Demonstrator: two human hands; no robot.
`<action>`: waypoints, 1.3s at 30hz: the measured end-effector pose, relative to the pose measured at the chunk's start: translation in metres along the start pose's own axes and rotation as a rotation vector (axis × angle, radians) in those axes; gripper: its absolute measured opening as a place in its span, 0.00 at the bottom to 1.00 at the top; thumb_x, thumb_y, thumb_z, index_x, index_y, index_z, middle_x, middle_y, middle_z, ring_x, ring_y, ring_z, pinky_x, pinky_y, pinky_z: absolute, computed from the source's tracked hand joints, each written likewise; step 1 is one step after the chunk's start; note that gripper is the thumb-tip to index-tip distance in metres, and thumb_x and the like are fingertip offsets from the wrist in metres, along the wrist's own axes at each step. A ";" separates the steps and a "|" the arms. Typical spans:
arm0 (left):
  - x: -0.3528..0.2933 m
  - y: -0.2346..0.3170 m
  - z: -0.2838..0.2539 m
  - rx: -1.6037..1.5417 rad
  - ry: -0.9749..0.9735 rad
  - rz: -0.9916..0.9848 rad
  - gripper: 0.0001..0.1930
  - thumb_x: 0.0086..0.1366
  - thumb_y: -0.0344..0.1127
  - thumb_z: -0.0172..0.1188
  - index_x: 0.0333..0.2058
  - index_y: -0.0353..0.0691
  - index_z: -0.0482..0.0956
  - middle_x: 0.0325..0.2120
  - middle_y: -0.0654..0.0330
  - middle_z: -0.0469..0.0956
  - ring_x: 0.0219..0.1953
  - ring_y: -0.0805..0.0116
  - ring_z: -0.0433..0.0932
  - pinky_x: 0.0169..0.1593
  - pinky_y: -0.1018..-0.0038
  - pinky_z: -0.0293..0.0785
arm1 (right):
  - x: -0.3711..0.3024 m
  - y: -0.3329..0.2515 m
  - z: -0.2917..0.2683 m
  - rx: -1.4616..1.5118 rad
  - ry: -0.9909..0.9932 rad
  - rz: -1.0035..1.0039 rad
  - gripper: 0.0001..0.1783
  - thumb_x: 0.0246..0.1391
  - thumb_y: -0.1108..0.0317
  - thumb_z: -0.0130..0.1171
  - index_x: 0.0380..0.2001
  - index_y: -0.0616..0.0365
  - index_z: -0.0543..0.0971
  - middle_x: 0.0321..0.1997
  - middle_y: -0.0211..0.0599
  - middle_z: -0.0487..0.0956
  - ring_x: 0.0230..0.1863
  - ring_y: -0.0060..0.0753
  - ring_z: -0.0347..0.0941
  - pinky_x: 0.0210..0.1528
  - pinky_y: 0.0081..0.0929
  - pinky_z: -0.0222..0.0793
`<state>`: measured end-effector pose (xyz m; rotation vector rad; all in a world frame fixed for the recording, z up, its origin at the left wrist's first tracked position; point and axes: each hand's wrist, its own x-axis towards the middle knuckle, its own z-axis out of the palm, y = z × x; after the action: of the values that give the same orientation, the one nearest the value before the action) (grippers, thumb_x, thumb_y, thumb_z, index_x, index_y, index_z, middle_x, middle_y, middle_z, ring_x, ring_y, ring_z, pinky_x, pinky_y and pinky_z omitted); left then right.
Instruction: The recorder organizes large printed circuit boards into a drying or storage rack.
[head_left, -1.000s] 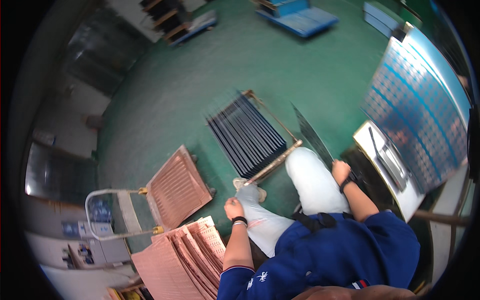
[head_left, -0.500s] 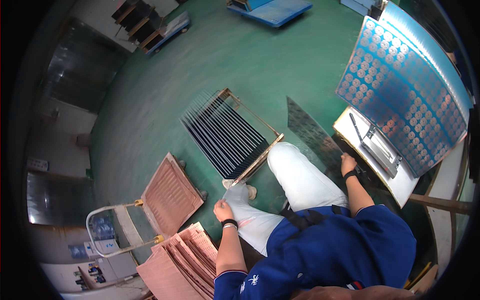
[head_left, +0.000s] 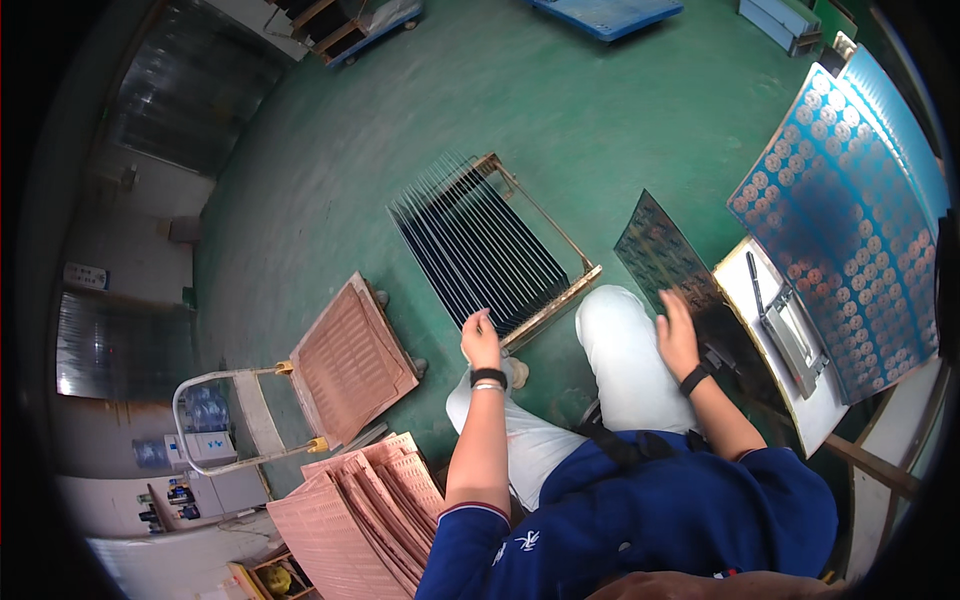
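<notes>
The left hand is raised above the knee, fingers curled loosely inward, and it grips nothing that can be made out; whether it touches anything cannot be told. Just beyond its fingertips stands a slotted metal rack on the green floor, filled with thin dark panels set on edge in a row. The rack's brass-coloured frame bar runs right past the hand, near it but apart.

The right hand lies flat, fingers spread, on a dark circuit panel that leans up and away from it. The palm presses the panel's lower part, so the hand is open against it rather than closed round it. To the right of that hand a pale counter carries a grey metal tool, and above it tilts a large blue sheet covered in round patterns.

Behind and to the left of the left hand, a small trolley holds a copper-coloured panel. Nearer the elbow lies a fanned stack of copper panels.
</notes>
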<state>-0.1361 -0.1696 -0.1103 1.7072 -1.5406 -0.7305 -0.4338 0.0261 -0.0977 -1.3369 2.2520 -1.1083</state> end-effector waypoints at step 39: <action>0.064 0.049 0.192 0.777 -0.344 0.130 0.21 0.53 0.48 0.56 0.38 0.38 0.78 0.57 0.52 0.59 0.59 0.54 0.57 0.57 0.52 0.54 | 0.084 -0.058 0.046 -0.324 -0.052 -0.219 0.09 0.37 0.70 0.57 0.27 0.52 0.79 0.36 0.30 0.77 0.45 0.36 0.70 0.49 0.37 0.61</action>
<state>-0.3097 -0.2606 -0.1797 2.0526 -2.3654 -0.3794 -0.4147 -0.0817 -0.0741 -1.7524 2.3627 -0.7807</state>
